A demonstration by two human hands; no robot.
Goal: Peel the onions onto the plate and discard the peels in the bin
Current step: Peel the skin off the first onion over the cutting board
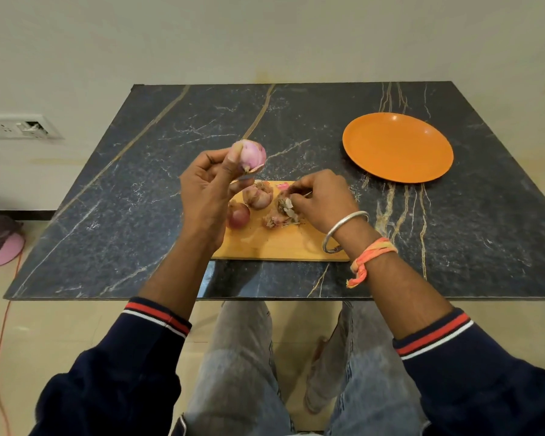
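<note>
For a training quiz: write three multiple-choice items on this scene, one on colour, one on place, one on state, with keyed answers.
1. What colour is the plate? A orange B white C green
2. Where is the peeled onion? A on the plate B in the raised left hand C on the cutting board
3. The right hand is: A lying flat B holding a knife C gripping peels on the cutting board
Answers: 1 A, plainly orange; 2 B, gripped in the air; 3 C, it curls round peels.
</note>
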